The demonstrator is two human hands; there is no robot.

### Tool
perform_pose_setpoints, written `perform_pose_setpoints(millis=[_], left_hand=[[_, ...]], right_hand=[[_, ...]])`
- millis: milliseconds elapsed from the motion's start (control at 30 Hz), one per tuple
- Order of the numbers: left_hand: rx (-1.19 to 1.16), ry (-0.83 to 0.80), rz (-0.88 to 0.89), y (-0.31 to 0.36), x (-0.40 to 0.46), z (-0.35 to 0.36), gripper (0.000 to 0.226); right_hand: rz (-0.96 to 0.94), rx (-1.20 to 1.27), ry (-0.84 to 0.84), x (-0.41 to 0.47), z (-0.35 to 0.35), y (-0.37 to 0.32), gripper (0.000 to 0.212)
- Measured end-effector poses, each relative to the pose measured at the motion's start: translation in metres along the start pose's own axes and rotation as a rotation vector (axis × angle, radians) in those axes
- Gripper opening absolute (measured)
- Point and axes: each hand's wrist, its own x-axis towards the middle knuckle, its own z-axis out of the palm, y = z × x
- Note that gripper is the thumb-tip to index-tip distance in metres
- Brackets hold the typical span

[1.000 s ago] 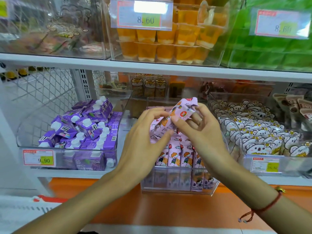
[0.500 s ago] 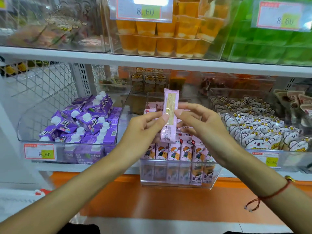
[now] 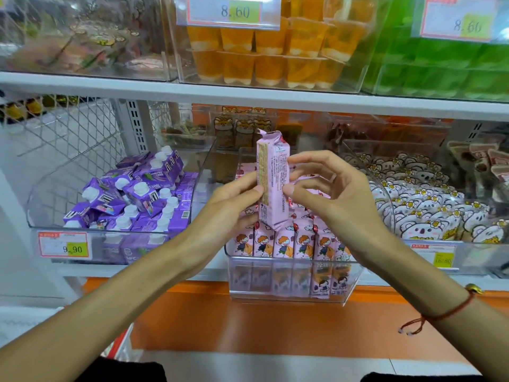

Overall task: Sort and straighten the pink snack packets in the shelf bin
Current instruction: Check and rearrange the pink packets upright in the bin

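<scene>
- Item: 1 long pink foil snack packet (image 3: pixel 272 183), upright, printed back toward the camera, raised above the clear plastic shelf bin (image 3: pixel 289 282).
- Left hand (image 3: pixel 225 208): grasping the packet's left edge, thumb on its back.
- Right hand (image 3: pixel 338 194): fingertips pinching the right edge, other fingers loose.
- Bin stock: pink cartoon-front packets (image 3: pixel 283 241) standing in a row directly below.
- Handling advice: turn the cartoon face forward, lower vertically into the row, avoid crushing the crimped top.
</scene>
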Motion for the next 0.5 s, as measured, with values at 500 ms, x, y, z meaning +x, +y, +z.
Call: perform_pose_setpoints(millis=[500], left_hand=[[0.088,0.255,0.144,0.002,-0.002,0.005,0.042]], right_hand=[[0.039,-0.064,-0.165,-0.006,0.007,0.016,0.05]])
